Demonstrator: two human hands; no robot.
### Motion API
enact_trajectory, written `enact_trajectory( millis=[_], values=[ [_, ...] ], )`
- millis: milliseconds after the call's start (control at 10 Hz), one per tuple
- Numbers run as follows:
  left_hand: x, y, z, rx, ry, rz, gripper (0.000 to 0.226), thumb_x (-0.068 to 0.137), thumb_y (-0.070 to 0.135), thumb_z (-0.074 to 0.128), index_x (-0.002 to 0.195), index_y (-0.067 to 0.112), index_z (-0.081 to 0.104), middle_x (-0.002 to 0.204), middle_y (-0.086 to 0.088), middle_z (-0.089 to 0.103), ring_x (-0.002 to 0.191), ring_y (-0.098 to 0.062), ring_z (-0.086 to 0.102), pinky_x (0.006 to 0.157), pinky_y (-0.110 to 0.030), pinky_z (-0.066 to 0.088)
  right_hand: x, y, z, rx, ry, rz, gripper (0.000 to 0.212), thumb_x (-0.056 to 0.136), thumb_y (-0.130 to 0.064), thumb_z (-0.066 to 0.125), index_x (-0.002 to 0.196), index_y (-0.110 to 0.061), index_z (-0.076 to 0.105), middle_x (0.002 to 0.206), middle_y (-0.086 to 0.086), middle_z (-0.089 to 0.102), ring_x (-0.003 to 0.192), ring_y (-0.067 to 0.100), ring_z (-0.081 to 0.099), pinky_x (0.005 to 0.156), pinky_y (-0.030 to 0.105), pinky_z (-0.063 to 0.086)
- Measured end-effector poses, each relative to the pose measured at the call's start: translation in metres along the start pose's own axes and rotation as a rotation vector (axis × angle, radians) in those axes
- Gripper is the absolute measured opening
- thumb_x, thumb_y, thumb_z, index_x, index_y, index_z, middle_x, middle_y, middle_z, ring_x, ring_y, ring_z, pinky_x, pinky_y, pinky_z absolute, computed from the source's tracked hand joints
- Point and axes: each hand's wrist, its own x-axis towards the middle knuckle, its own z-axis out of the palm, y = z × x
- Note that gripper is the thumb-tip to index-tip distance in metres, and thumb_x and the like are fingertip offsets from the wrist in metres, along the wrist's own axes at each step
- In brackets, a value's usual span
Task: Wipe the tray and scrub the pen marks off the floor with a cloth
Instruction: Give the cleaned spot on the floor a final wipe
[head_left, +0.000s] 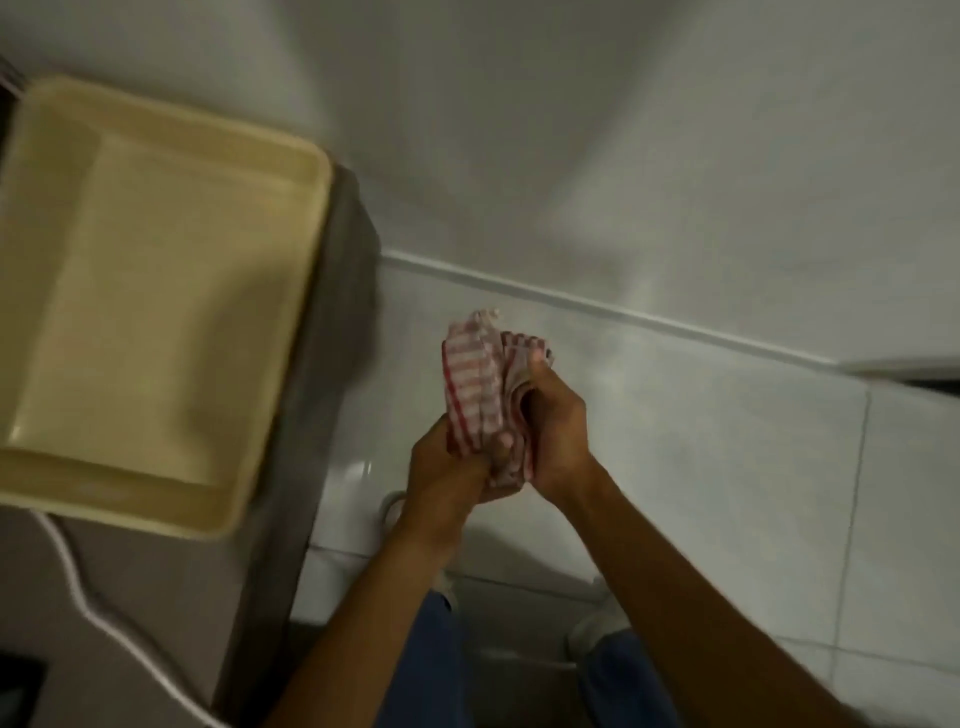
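Observation:
A red-and-white checked cloth is bunched up between both my hands, held in the air above the white tiled floor. My left hand grips its lower part, and my right hand clasps its right side. A cream plastic tray lies on a grey cabinet top at the left, apart from my hands. The frame is blurred and I cannot make out any pen marks on the floor.
The grey cabinet stands against the white wall. A white cable runs across its top near the tray. My blue trouser legs and white shoes are below my arms. A dark object sits at the bottom left corner.

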Motion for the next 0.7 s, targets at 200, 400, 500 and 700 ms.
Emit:
enact_trajectory(
  millis=[200, 400, 500, 700],
  values=[
    [-0.019, 0.084, -0.128, 0.195, 0.238, 0.251, 0.046, 0.071, 0.007, 0.097, 0.107, 0.028, 0.077, 0.093, 0.010, 0.085, 0.092, -0.014, 0.082, 0.072, -0.023, 0.065, 0.039, -0.057, 0.147, -0.987, 0.019, -0.347, 0.043, 0.082, -0.021, 0.092, 0.117, -0.023, 0.067, 0.086, -0.004, 0.074, 0.073, 0.010, 0.069, 0.068, 0.026, 0.060],
    [0.050, 0.103, -0.235, 0.381, 0.438, 0.311, 0.073, 0.069, 0.022, 0.095, 0.136, 0.022, 0.067, 0.124, 0.002, 0.075, 0.115, -0.024, 0.071, 0.099, -0.039, 0.061, 0.136, -0.014, 0.263, -1.698, -0.064, -0.630, 0.043, 0.094, -0.029, 0.071, 0.133, -0.013, 0.063, 0.115, 0.002, 0.073, 0.106, 0.023, 0.070, 0.091, 0.026, 0.049],
    [0.081, 0.099, -0.246, 0.592, 0.453, 0.274, 0.080, 0.076, 0.016, 0.094, 0.147, 0.008, 0.057, 0.140, -0.016, 0.068, 0.129, -0.037, 0.064, 0.108, -0.049, 0.057, 0.157, 0.013, 0.274, -2.177, 0.021, -0.626, 0.036, 0.095, -0.022, 0.061, 0.131, -0.015, 0.059, 0.128, 0.007, 0.072, 0.125, 0.033, 0.063, 0.116, 0.044, 0.035],
    [0.001, 0.147, -0.198, 1.041, 0.636, 0.464, 0.098, 0.092, 0.047, 0.076, 0.169, 0.012, 0.027, 0.175, -0.023, 0.025, 0.161, -0.045, 0.023, 0.126, -0.060, 0.026, 0.070, -0.023, 0.273, -2.171, 0.170, -0.699, 0.053, 0.099, -0.032, 0.057, 0.148, -0.013, 0.049, 0.139, 0.011, 0.067, 0.135, 0.037, 0.054, 0.116, 0.049, 0.034]
  ],
)
